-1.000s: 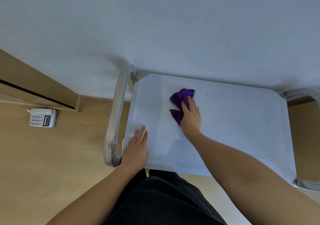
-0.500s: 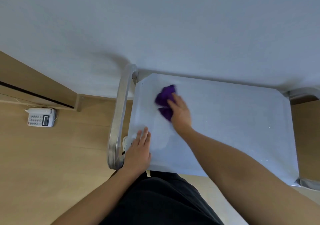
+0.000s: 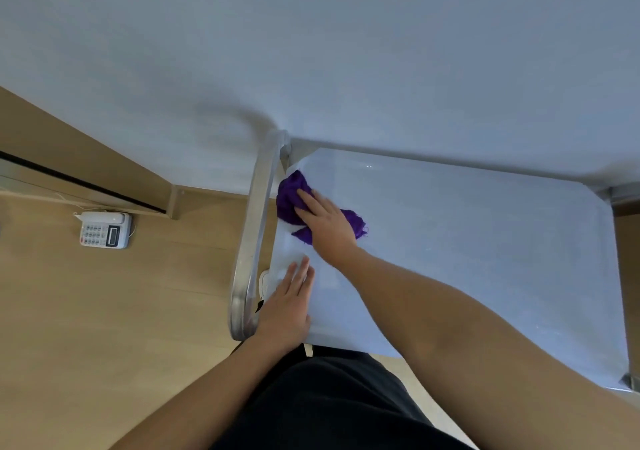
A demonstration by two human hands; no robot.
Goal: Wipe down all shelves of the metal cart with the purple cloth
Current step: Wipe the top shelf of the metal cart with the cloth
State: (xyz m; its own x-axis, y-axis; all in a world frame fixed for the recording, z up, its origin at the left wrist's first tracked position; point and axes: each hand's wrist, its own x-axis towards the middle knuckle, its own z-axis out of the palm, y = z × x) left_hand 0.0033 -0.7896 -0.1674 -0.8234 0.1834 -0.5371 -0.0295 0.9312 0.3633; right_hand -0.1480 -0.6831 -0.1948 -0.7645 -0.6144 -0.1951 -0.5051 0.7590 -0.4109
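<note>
The purple cloth [image 3: 289,195] is pressed under the outstretched right hand [image 3: 325,222] at the far-left corner of the top shelf [image 3: 485,241], the cart [image 3: 254,228] apparently being steadied by the flat, empty left hand [image 3: 287,311].

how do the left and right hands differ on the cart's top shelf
The right hand presses the crumpled purple cloth onto the flat metal top shelf; the left hand rests bare on it. The right hand lies farther back, the left hand at the near edge. Both lie flat, fingers straight.
</note>
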